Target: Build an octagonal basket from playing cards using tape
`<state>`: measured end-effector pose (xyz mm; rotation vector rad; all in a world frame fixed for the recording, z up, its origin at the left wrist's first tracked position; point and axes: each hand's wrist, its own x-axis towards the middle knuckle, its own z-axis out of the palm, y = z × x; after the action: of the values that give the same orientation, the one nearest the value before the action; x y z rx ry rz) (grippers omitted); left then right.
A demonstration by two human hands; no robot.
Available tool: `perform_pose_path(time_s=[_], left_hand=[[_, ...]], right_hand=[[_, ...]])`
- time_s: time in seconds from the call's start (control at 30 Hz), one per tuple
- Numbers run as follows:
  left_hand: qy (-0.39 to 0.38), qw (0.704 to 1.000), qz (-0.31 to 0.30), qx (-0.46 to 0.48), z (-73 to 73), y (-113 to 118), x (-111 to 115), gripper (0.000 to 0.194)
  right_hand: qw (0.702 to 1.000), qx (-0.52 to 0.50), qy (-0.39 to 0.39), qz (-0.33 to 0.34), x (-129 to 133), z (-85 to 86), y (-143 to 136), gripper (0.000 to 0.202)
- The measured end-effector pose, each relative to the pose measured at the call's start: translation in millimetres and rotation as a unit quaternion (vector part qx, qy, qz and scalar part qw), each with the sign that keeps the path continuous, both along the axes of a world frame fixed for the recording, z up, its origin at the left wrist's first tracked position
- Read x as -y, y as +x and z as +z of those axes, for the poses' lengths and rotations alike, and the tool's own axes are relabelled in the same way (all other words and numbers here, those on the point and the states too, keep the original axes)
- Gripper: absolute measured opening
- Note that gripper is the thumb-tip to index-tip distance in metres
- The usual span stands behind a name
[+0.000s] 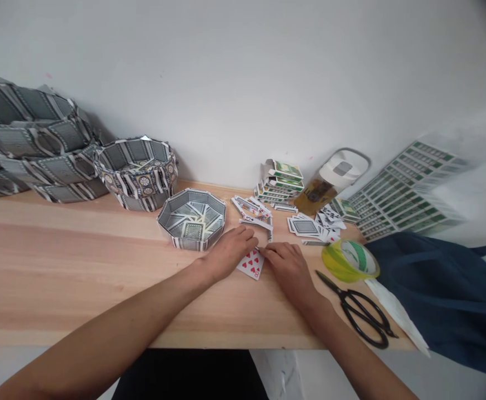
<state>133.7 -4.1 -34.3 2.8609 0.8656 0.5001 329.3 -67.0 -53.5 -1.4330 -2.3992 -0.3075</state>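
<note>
The left hand [235, 247] and the right hand [289, 269] meet over a card [251, 266], fingertips gathered at its upper edge; whether they pinch it or only press cannot be told. The card, smooth white with red hearts and an 8, lies slantwise on the table [101, 289] between the hands.

Just beyond is a pile [249, 208] of cards, some folded into narrow strips. Beside the left hand sits a shallow, many-sided bowl [184, 243] of grey-backed cards, its floor overlapping cards. Left of it, a rounder basket [143, 183] has a band of flowered cards, and larger ribbed baskets [61, 136] stand stacked at the far left.

Green-and-white cartons [282, 180] are piled near a clear bottle [320, 191] with amber contents, a white lid and a looped handle. Right of the right hand are a glossy yellow tape roll [330, 261] and black-handled scissors [361, 311], next to limp dark blue cloth [438, 300].

The table is pale wood with pinkish grain, set against a plain whitish wall [209, 83] with a few faint marks.
</note>
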Motion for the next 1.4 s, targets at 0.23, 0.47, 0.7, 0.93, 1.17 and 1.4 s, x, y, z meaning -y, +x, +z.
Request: perform_pose_path(time_s=[0.23,0.47,0.7,0.93,1.17,1.4], left_hand=[[-0.004,0.999,-0.012,-0.03,-0.5,-5,2,0.014],[0.049,0.993,-0.011,-0.111,1.9,-4,8,0.014],[0.04,0.99,0.001,-0.132,1.1,3,16,0.011],[0.04,0.99,0.028,-0.136,0.3,3,23,0.014],[0.043,0.993,0.027,-0.107,-5.4,5,24,0.021],[0.046,0.994,0.025,-0.096,-9.6,8,25,0.017]], right_hand=[[1.0,0.027,-0.009,0.001,8,-1.4,1,0.028],[0.997,0.045,-0.057,-0.03,12,6.5,-3,0.033],[0.994,0.052,-0.079,-0.052,16,8.2,-6,0.041],[0.99,-0.052,-0.098,-0.082,24,6.4,-5,0.033],[0.987,-0.091,-0.064,-0.117,32,-3.4,0,0.033],[0.993,-0.077,-0.062,-0.068,29,-3.2,-17,0.042]])
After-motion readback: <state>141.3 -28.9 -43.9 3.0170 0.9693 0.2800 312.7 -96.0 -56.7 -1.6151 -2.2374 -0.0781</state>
